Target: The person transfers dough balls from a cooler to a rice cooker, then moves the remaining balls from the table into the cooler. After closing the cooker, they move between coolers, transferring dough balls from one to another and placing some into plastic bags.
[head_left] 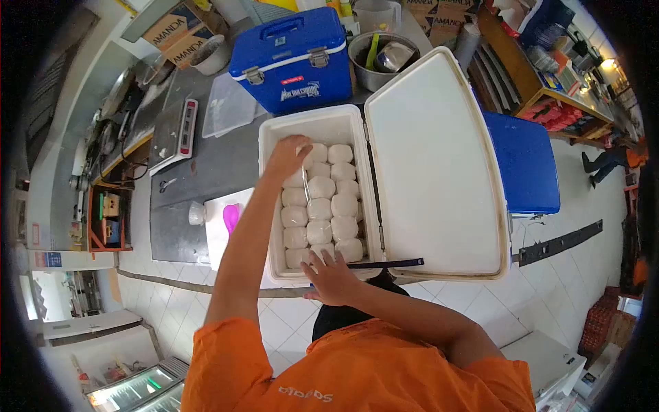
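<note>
White rounded portions that look like dough balls (pixel 320 209) lie in rows inside an open white cooler box (pixel 268 264). Glossy clear plastic sheet (pixel 304 180) lies over them, with creases catching the light. My left hand (pixel 292 152) reaches into the far left part of the box, its fingers curled down and seemingly pinching the plastic; the fingertips are partly hidden. At the near edge my right hand (pixel 333 278) rests with fingers spread, fingertips touching the nearest balls or the plastic on them. The hinged lid (pixel 439 165) stands open to the right.
Behind the box stand a blue cooler (pixel 292 62) and a metal pot (pixel 360 51) with utensils. On the dark table (pixel 178 226) are a scale (pixel 180 134), scissors (pixel 167 184), a white cup (pixel 197 213) and a pink tool (pixel 231 218) on a white board. Another person (pixel 611 161) is far right.
</note>
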